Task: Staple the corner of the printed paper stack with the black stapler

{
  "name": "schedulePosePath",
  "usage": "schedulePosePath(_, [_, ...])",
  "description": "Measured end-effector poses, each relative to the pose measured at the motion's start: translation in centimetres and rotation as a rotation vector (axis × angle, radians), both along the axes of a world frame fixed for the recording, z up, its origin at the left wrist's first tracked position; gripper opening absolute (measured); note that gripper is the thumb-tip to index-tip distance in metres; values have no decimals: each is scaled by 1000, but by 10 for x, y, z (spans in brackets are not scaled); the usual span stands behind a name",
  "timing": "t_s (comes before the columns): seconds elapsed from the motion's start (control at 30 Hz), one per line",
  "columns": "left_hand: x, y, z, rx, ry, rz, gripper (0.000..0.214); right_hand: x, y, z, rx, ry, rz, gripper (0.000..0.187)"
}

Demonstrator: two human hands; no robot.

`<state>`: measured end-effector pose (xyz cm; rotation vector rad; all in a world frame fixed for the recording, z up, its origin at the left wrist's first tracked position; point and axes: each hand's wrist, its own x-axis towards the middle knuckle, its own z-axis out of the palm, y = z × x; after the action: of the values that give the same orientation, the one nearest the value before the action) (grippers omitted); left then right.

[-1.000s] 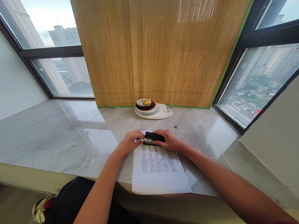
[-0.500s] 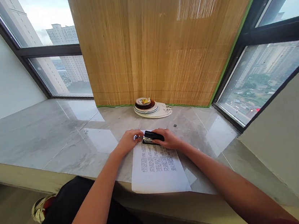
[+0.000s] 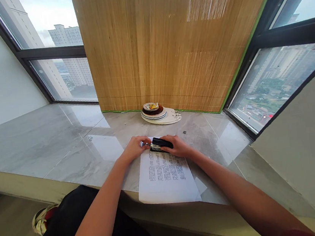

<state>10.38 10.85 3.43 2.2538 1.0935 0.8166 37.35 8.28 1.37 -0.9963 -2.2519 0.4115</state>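
Note:
A black stapler [image 3: 163, 143] lies over the top of a printed sheet of paper [image 3: 168, 185], its metal magazine showing under the raised black top. My right hand [image 3: 176, 146] is wrapped round the stapler's right end. At the left end, my left hand [image 3: 137, 146] is closed, thumb and fingers pinching a small shiny metal part there; the fingers partly hide it. The sheet is flat on the grey stone sill [image 3: 63, 145], its lower edge reaching the sill's front edge.
Behind the hands sits a stack of plates [image 3: 155, 115] on a pale oval board [image 3: 174, 116], with a small yellow item on top. Small dark bits [image 3: 184, 132] lie right of the stapler. A bamboo blind [image 3: 152, 49] hangs at the back between windows.

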Motion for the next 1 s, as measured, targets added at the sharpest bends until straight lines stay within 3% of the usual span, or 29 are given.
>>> schedulePosePath(1.0, [-14,8,-5,8,46,-2,17,1,1,0,12,-4,12,37])
